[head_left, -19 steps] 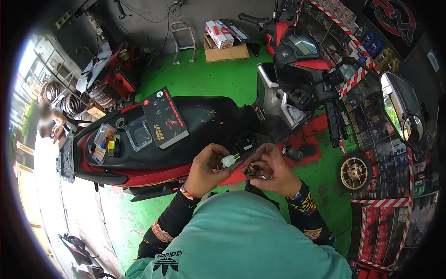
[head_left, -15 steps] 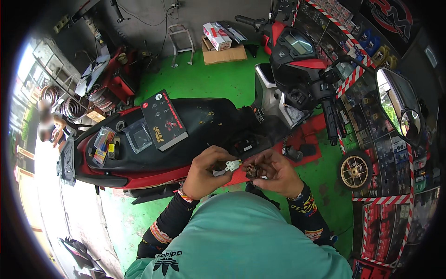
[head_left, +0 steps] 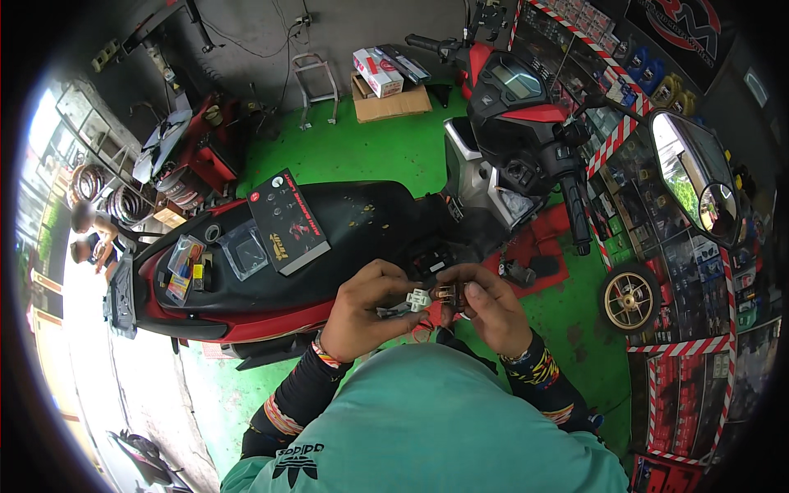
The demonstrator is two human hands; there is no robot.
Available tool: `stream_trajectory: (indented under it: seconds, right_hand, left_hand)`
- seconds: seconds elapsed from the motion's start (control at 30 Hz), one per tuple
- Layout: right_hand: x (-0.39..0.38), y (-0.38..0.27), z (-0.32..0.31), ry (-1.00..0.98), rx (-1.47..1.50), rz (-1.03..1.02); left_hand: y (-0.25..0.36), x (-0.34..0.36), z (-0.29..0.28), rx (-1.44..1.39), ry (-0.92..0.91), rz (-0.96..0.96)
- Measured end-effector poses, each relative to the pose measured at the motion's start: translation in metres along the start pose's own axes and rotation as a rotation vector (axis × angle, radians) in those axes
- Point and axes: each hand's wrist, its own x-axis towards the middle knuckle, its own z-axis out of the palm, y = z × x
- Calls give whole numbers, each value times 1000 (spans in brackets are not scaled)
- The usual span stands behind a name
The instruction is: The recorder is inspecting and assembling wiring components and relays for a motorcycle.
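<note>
Between the thumb and fingers of my left hand (head_left: 362, 311) is a white plastic wire connector (head_left: 417, 299), its slotted face turned right. My right hand (head_left: 500, 319) pinches a small brown part with coppery metal pieces (head_left: 446, 293); fingers cover much of it, and I cannot tell its exact kind. The two pieces are close together, with a narrow gap between them. Both hands are in front of my body, at the near side of a red and black scooter (head_left: 362, 222).
On the scooter seat lie a black box (head_left: 289, 222), a clear plastic tray (head_left: 244, 249) and small packets (head_left: 182, 256). The handlebar mirror (head_left: 686, 168) juts out at right. Glass display shelves (head_left: 682, 279) line that side; a small wheel (head_left: 629, 297) stands before them. Another person (head_left: 97, 234) is far left.
My right hand has turned the brown part, so its coppery metal pieces now face the connector. The white connector has shifted slightly right and down, with its face turned more toward the part.
</note>
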Motion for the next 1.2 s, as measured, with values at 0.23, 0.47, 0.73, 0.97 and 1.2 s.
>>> stream_trajectory:
  seconds: [0.23,0.47,0.73,0.97,1.2]
  right_hand:
    - [11,7,9,105,219,21]
    - [16,14,0,79,290,70]
    - [26,5,17,188,170,170]
    - [27,1,22,152,326,234]
    - [25,-1,27,66,266,189]
  left_hand:
    - [-6,-1,6,-216,-16,73]
    - [-4,-3,2,-262,-26,-180]
    - [-5,0,4,-29,-158,45]
    - [13,-1,-1,-195,-195,-61]
    - [-2,-15,-1,-425,-180,-166]
